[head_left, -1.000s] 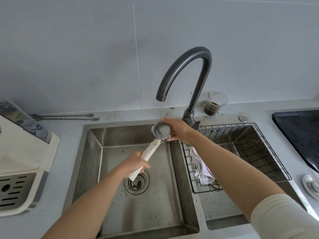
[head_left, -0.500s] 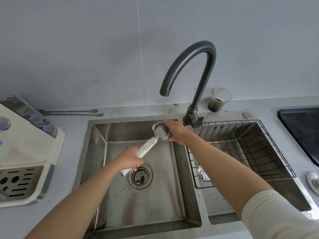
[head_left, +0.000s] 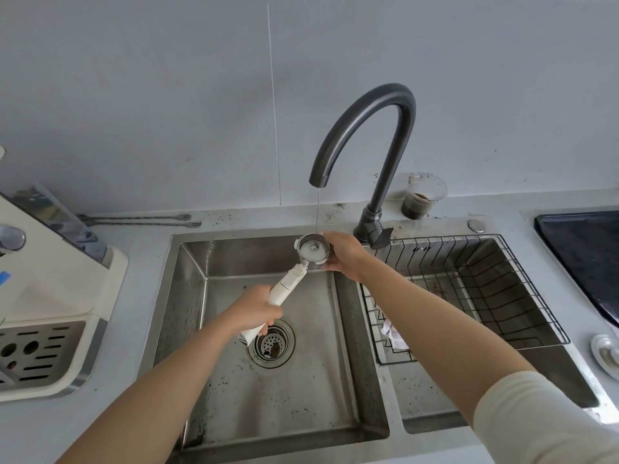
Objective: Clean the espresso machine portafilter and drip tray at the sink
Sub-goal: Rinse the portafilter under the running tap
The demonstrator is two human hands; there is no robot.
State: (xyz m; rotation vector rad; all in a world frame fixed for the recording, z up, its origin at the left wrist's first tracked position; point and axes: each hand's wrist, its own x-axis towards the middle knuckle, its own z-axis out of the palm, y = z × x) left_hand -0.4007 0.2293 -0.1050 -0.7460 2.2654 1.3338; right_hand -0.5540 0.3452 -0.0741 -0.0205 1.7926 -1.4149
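The portafilter (head_left: 312, 251) has a steel basket and a long white handle. My left hand (head_left: 256, 309) grips the handle low down over the left sink basin (head_left: 294, 396). My right hand (head_left: 341, 251) cups the right side of the basket. A thin stream of water falls from the dark curved faucet (head_left: 368, 135) into the basket, which holds water. The espresso machine (head_left: 50, 296) stands at the left on the counter, with its slotted drip tray (head_left: 37, 356) still in place at the front.
A drain strainer (head_left: 272, 343) with coffee grounds sits in the basin floor. A wire rack (head_left: 469, 296) with a white cloth (head_left: 392, 334) fills the right basin. A plastic cup of dark liquid (head_left: 422, 200) stands behind the faucet. Two stirrers (head_left: 140, 221) lie at the back left. A black cooktop (head_left: 586, 259) is at the right.
The view has shifted slightly; the portafilter stays under the thin stream, held by both hands. My left hand has slid a little lower along the handle.
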